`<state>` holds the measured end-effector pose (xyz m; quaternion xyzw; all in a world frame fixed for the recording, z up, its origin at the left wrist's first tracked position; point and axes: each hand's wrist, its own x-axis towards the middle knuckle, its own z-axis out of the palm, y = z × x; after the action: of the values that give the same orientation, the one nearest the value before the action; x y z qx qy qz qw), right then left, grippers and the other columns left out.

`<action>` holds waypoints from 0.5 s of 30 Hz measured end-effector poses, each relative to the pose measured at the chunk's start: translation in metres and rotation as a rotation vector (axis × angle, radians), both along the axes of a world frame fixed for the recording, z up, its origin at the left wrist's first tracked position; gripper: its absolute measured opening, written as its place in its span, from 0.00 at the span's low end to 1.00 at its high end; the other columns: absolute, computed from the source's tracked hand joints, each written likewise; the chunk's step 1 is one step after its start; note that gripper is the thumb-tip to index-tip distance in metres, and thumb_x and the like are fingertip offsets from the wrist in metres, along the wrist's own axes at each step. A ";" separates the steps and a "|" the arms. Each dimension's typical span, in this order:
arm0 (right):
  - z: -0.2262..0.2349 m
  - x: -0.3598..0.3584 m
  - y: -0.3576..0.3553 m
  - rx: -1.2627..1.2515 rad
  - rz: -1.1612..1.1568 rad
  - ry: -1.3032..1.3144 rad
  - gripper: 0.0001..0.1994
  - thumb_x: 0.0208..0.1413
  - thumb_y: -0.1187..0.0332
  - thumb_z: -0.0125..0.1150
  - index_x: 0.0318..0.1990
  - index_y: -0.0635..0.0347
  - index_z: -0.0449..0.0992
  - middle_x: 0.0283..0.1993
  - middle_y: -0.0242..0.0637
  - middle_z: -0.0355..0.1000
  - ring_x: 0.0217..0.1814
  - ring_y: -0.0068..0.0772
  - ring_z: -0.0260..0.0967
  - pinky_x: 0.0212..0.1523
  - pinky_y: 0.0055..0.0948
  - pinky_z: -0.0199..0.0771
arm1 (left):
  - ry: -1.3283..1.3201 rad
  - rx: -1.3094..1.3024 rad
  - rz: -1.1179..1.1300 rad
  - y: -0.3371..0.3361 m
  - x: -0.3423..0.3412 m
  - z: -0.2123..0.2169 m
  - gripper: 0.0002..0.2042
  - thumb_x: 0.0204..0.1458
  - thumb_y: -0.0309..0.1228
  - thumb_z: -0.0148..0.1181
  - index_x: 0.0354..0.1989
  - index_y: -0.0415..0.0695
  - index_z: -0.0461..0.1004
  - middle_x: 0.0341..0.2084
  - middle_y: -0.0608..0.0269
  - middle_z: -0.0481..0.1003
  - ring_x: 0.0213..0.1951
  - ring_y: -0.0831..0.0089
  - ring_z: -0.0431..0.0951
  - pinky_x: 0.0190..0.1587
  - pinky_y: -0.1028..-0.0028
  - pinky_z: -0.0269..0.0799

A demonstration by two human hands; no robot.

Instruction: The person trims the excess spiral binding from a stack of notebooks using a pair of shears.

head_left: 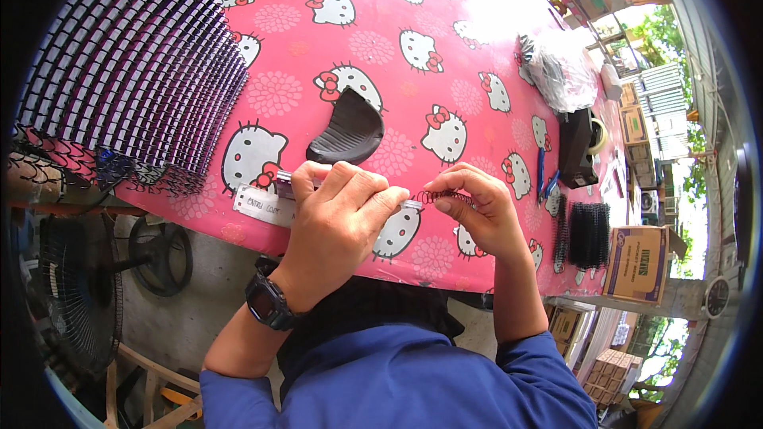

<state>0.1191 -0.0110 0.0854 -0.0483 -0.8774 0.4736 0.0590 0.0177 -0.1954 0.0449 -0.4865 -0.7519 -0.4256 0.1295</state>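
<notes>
My left hand (pixel 338 202) is closed around a slim, shiny rod-like piece (pixel 412 205), whose pale end sticks out toward the right. Pinched between the thumb and fingers of my right hand (pixel 481 202) is a thin dark wire coil (pixel 435 196), its left end close to the tip of the rod. Whether the two touch cannot be made out. Beyond my left hand lies a black, curved, ribbed pad (pixel 347 131). A white label strip with handwriting (pixel 261 203) lies at the table edge, beside my left hand.
Rows of dark coils with pale bands (pixel 143 71) are piled at the left of the pink patterned tablecloth (pixel 429 123). At right are a clear plastic bag (pixel 563 71), a black holder with tape (pixel 579 147), blue pens (pixel 541 175), black coils (pixel 589 234) and a cardboard box (pixel 636 264). A fan (pixel 75 282) stands lower left.
</notes>
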 end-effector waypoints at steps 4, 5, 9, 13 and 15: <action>0.001 -0.002 -0.002 0.012 0.042 0.026 0.08 0.47 0.79 0.62 0.37 0.64 0.75 0.36 0.37 0.72 0.37 0.28 0.72 0.37 0.25 0.72 | -0.029 0.039 0.016 0.000 0.001 0.000 0.09 0.38 0.28 0.66 0.32 0.51 0.78 0.25 0.75 0.72 0.33 0.76 0.69 0.43 0.68 0.53; 0.001 -0.002 -0.002 0.020 0.056 0.018 0.08 0.47 0.79 0.62 0.37 0.64 0.75 0.35 0.38 0.72 0.37 0.29 0.72 0.37 0.26 0.72 | -0.034 0.040 0.012 0.000 0.001 0.000 0.09 0.38 0.28 0.67 0.32 0.51 0.78 0.25 0.75 0.72 0.33 0.76 0.69 0.43 0.68 0.53; -0.001 0.000 0.000 0.073 0.070 -0.012 0.08 0.46 0.79 0.62 0.37 0.63 0.75 0.35 0.38 0.71 0.37 0.29 0.71 0.36 0.26 0.72 | -0.027 0.028 0.019 0.000 0.002 0.001 0.10 0.38 0.29 0.67 0.32 0.51 0.78 0.25 0.75 0.72 0.33 0.75 0.69 0.42 0.68 0.53; -0.006 0.001 0.000 0.121 0.095 0.131 0.08 0.48 0.78 0.61 0.37 0.63 0.75 0.34 0.37 0.71 0.35 0.28 0.70 0.34 0.26 0.71 | -0.020 0.036 0.022 0.001 0.002 0.002 0.10 0.37 0.29 0.67 0.32 0.51 0.78 0.25 0.75 0.72 0.32 0.75 0.69 0.42 0.68 0.54; -0.005 0.002 0.002 0.094 0.107 0.110 0.08 0.48 0.78 0.61 0.37 0.63 0.75 0.34 0.37 0.71 0.34 0.27 0.70 0.34 0.25 0.71 | -0.023 0.033 0.023 0.000 0.002 0.002 0.10 0.37 0.29 0.67 0.31 0.50 0.78 0.26 0.75 0.72 0.32 0.75 0.69 0.43 0.68 0.54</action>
<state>0.1214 -0.0093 0.0805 0.0273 -0.8955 0.4362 0.0840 0.0197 -0.1952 0.0470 -0.4709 -0.7518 -0.4419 0.1336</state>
